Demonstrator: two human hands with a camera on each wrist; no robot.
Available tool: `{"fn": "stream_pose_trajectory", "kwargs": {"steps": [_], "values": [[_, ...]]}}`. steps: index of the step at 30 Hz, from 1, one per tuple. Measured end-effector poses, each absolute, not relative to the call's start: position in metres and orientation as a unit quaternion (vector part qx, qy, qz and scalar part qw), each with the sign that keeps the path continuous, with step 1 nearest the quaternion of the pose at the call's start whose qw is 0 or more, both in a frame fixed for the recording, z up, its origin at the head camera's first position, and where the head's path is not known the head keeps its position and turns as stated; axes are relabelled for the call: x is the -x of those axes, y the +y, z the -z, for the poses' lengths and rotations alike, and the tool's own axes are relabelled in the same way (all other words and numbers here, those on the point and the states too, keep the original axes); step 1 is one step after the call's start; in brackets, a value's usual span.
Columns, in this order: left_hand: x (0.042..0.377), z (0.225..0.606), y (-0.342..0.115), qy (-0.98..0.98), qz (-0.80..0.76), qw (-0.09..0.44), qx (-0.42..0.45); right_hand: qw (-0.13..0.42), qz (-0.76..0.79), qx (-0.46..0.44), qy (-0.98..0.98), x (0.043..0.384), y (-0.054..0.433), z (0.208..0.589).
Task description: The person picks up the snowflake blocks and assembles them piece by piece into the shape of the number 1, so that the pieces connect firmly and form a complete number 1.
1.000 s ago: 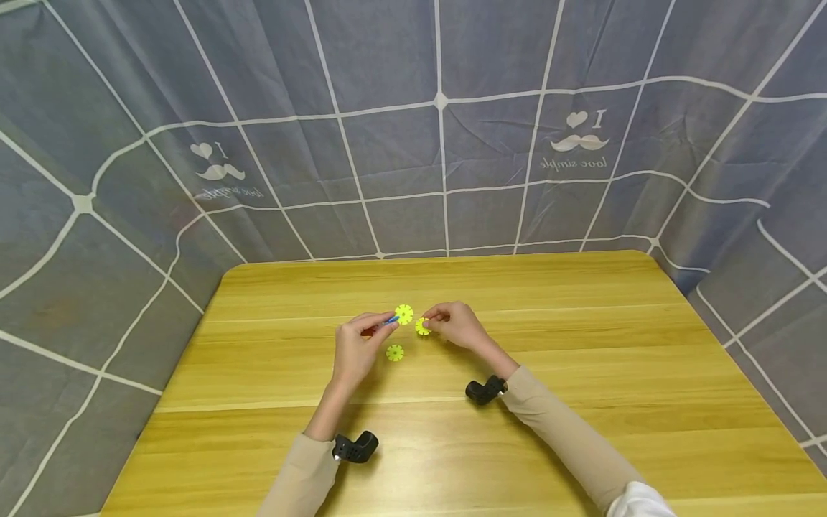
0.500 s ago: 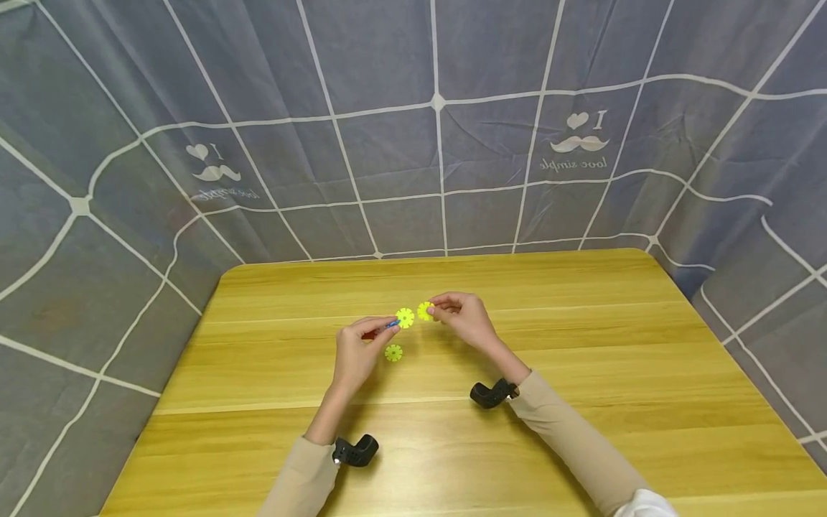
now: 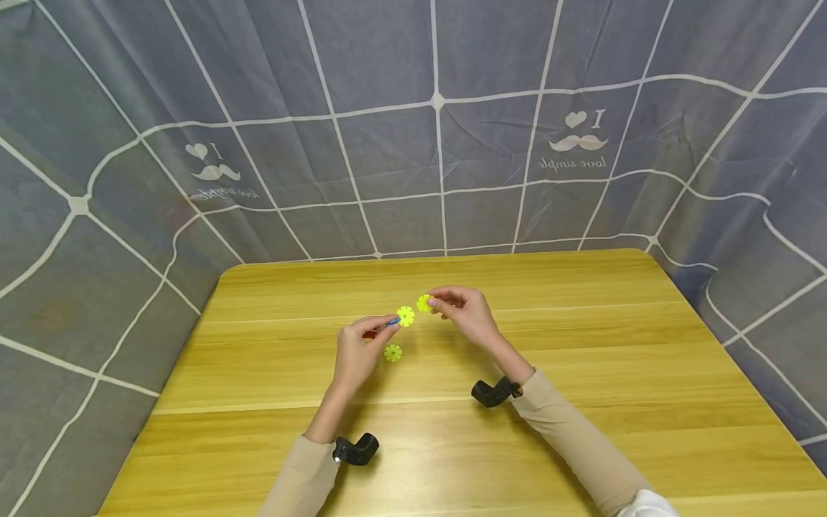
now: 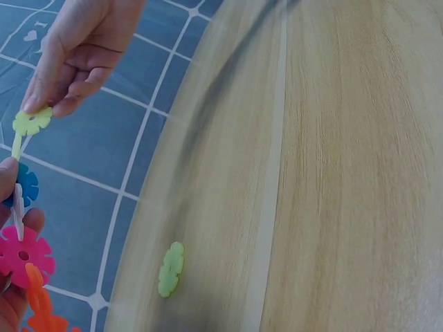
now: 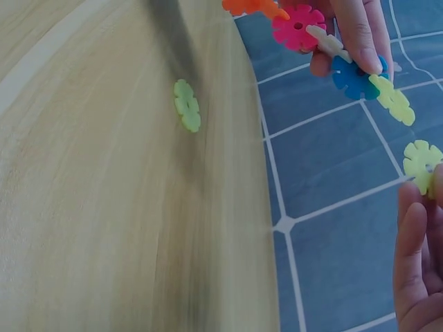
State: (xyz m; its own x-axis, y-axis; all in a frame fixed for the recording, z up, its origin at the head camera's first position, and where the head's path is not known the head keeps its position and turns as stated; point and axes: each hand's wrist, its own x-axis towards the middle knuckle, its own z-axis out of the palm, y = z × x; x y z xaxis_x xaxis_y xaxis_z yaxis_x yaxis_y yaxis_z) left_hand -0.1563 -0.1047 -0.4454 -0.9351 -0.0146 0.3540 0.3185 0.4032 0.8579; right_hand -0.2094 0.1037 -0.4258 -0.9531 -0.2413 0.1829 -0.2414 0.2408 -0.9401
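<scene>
My left hand pinches a chain of interlocking snowflake discs by its blue disc. Linked along the chain are a white disc, a pink disc and orange pieces. At the chain's far end a yellow disc sticks out past the fingertips. Just right of it, my right hand pinches a second yellow disc between thumb and fingers; a small gap separates the two in the head view. Below the hands, a yellow-green disc lies on the table.
The wooden table reaches back to a grey grid-patterned curtain that hangs behind and along both sides. A black wrist camera sits on the left wrist, another black camera on the right.
The right hand has moved up and away with its disc, from beside and below the chain's end disc to slightly above its right. The left hand has stayed nearly still.
</scene>
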Motion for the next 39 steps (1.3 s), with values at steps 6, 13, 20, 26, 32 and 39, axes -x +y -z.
{"fn": "stream_pose_trajectory", "kwargs": {"steps": [6, 13, 20, 26, 32, 39], "values": [[0.157, 0.445, -0.104, -0.824, 0.537, 0.152, 0.099, 0.003, -0.596, -0.172, -0.784, 0.205, 0.103, 0.420], [0.156, 0.445, -0.104, -0.828, 0.532, 0.145, 0.101, 0.006, -0.590, -0.196, -0.783, 0.210, 0.103, 0.428], [0.157, 0.445, -0.104, -0.822, 0.540, 0.146, 0.107, 0.016, -0.581, -0.218, -0.784, 0.209, 0.103, 0.428], [0.157, 0.445, -0.103, -0.822, 0.542, 0.142, 0.105, 0.018, -0.579, -0.219, -0.785, 0.208, 0.101, 0.428], [0.156, 0.445, -0.101, -0.819, 0.540, 0.157, 0.111, 0.035, -0.572, -0.222, -0.789, 0.205, 0.100, 0.428], [0.153, 0.444, -0.099, -0.816, 0.528, 0.206, 0.117, 0.054, -0.564, -0.223, -0.793, 0.200, 0.097, 0.427]]}}
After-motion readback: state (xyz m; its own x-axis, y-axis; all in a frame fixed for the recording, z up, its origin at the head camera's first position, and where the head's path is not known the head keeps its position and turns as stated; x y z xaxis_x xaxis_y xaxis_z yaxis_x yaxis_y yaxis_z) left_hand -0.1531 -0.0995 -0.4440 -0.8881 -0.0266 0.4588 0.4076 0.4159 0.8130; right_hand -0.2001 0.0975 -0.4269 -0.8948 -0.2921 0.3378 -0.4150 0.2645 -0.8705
